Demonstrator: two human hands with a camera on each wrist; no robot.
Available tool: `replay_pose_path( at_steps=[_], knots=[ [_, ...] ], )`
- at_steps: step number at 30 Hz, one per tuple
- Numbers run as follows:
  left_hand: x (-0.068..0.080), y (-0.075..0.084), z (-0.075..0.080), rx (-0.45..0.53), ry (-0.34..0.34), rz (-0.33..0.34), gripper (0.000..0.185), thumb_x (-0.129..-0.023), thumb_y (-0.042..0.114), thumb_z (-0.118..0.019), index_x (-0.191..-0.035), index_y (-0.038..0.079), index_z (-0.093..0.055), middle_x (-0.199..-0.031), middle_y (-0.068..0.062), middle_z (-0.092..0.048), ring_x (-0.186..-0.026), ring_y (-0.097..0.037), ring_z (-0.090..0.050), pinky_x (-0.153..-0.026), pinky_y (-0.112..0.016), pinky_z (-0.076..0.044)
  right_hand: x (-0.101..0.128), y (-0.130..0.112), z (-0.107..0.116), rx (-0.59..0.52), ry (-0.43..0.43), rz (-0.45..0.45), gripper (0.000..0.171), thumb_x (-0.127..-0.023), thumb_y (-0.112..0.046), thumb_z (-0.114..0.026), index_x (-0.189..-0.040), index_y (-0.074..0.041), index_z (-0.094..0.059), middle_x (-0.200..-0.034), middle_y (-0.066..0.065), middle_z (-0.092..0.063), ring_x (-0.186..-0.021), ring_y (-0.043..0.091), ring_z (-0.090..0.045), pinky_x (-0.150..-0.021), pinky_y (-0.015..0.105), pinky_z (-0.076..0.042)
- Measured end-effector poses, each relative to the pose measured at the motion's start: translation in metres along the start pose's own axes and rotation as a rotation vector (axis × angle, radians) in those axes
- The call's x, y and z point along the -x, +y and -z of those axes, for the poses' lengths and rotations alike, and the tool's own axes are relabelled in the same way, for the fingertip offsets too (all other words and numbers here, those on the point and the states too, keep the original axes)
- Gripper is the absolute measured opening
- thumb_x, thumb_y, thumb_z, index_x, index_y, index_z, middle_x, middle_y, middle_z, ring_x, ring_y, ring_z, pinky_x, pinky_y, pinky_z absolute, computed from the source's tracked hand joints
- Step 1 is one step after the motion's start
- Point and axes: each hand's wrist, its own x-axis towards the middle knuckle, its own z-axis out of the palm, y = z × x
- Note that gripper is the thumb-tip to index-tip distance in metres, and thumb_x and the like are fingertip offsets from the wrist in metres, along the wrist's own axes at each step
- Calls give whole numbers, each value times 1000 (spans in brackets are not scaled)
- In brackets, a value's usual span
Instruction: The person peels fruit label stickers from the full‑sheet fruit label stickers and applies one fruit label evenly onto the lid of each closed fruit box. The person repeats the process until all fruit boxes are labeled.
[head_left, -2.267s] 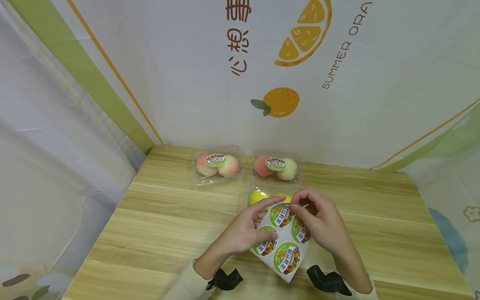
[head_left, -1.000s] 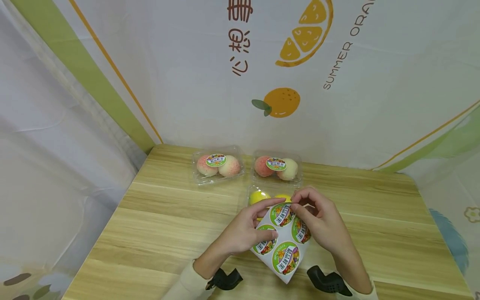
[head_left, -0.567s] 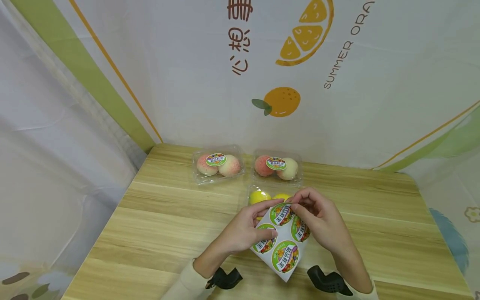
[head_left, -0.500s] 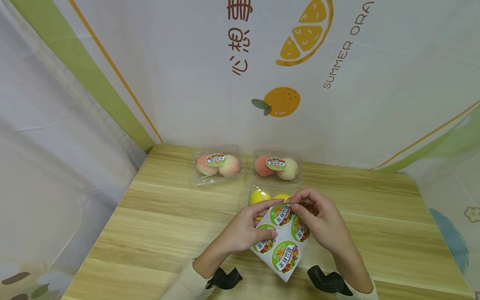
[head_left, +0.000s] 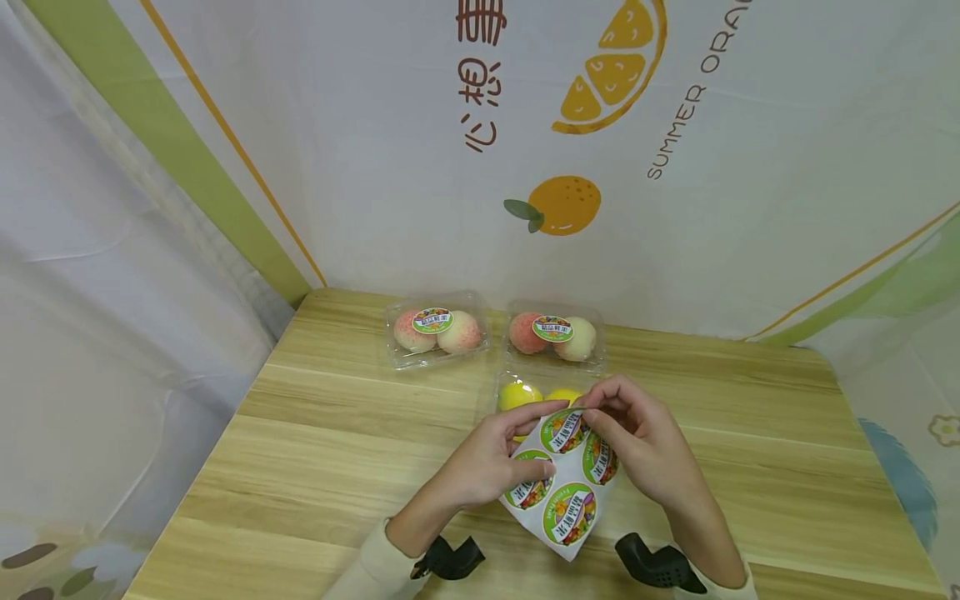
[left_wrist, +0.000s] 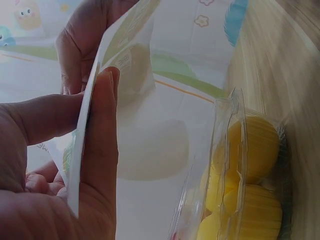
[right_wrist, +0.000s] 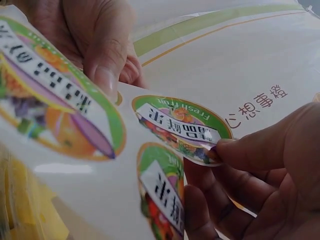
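My left hand (head_left: 487, 462) pinches a white sheet of round fruit stickers (head_left: 572, 468), thumb on the printed face and fingers behind. At its top corner, my right hand (head_left: 641, 442) pinches the edge of one sticker (head_left: 564, 430) between thumb and curled forefinger. In the right wrist view that green-rimmed sticker (right_wrist: 175, 127) reaches the sheet's edge, under my thumb tip; how far it is lifted from the backing I cannot tell. Just beyond the hands stands a clear plastic box with yellow fruit (head_left: 520, 395), partly hidden by the fingers; the left wrist view shows its yellow fruit (left_wrist: 255, 150) from the side.
Two clear boxes of peach-like fruit stand at the table's back, each bearing an oval sticker: the left box's sticker (head_left: 432, 321) and the right box's sticker (head_left: 552, 328). A printed curtain (head_left: 375, 167) hangs behind the wooden table (head_left: 322, 467).
The sheet's lower corner has shifted slightly up and left, and the sheet bends a little more. Both hands keep nearly the same place and grip; the boxes have not moved.
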Motion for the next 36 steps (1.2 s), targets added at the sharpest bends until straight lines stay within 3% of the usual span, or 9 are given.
replay_pose_path(
  at_steps=[9,30,36],
  knots=[
    [0,-1,0,26,-24,-33,77,-97,-10,-74,-165,19,-51,-128,-12,-76,-91,-18,-79,-73,-35,-66,0,0,-1,3,13,-3,8,-106,9,-63,-108,2,-65,-99,13,-73,-85,18,-69,-71,27,-58],
    [0,2,2,44,-33,-47,76,-98,-12,-72,-164,17,-51,-128,-14,-75,-89,-18,-80,-72,-35,-66,-1,2,-3,-1,16,39,12,-105,11,-63,-109,0,-66,-100,12,-73,-86,17,-68,-71,26,-57],
    [1,1,2,55,-43,-52,74,-98,-11,-71,-164,18,-52,-122,-12,-74,-86,-19,-79,-71,-36,-66,-1,2,-3,7,26,16,16,-100,12,-71,-109,0,-66,-100,13,-74,-90,17,-70,-77,26,-59]
  ],
)
